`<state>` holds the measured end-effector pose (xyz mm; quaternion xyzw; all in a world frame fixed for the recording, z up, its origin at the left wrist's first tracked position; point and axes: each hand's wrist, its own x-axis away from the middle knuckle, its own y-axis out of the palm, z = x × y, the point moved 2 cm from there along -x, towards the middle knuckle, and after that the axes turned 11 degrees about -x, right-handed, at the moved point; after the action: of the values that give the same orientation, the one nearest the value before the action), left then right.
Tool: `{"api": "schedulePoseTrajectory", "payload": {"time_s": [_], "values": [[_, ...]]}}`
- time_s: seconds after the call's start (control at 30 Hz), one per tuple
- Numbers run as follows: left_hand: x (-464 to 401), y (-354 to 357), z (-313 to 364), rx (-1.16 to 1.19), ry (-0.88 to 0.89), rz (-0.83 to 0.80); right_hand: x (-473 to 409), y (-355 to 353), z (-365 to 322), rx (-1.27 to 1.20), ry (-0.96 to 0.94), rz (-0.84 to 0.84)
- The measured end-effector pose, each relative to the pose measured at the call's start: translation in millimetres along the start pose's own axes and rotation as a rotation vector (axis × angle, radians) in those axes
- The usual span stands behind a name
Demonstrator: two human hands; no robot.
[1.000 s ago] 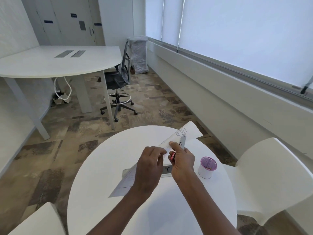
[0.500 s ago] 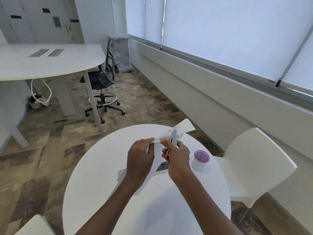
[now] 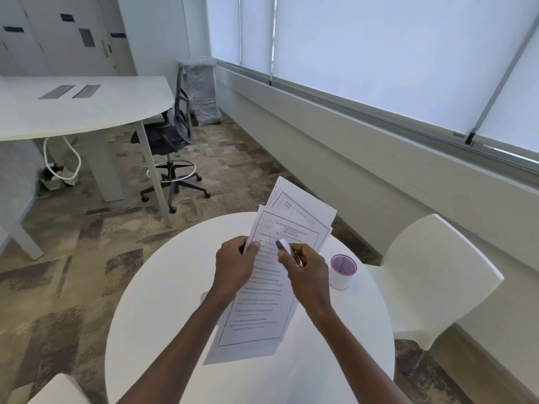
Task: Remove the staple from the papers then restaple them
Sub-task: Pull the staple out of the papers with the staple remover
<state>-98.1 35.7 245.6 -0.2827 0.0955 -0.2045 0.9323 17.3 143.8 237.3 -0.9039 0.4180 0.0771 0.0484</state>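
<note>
I hold the printed papers (image 3: 262, 301) upright over the round white table (image 3: 163, 301), the text facing me. Their top sheets fan apart, and a back sheet (image 3: 306, 208) sticks out up and to the right. My left hand (image 3: 234, 265) pinches the left edge of the front sheet. My right hand (image 3: 310, 274) is closed around a small metal staple remover (image 3: 297, 258), with a curled white bit (image 3: 283, 246) at its thumb against the front sheet. The stapler is hidden behind the papers, except perhaps a grey end (image 3: 204, 295).
A white cup with a purple inside (image 3: 342, 271) stands on the table just right of my right hand. A white chair (image 3: 431, 275) sits to the right, another chair corner (image 3: 55, 389) at the lower left. A desk (image 3: 81, 109) and office chair (image 3: 172, 135) stand farther back.
The papers have come up off the table and turned to face me, and their top sheets have spread apart. Both hands rose with them, and the stapler is now covered.
</note>
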Motion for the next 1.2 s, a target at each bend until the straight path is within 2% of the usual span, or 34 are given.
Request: {"api": "schedulePoseTrajectory", "payload": {"time_s": [0.23,0.37,0.7,1.0,1.2], "values": [[6,5,32,0.116,0.032,-0.075,-21,-16,-2,0.105,-0.215,-0.056],[5,13,44,0.150,0.072,-0.064,-34,-27,0,0.100,-0.233,-0.055],[-8,26,61,0.057,0.256,-0.006,-59,-44,-7,0.069,-0.245,-0.072],[-16,22,67,0.099,0.201,0.006,-67,-38,-8,-0.150,-0.180,-0.124],[-12,27,64,0.111,0.166,0.062,-64,-33,-9,0.086,-0.273,-0.014]]}}
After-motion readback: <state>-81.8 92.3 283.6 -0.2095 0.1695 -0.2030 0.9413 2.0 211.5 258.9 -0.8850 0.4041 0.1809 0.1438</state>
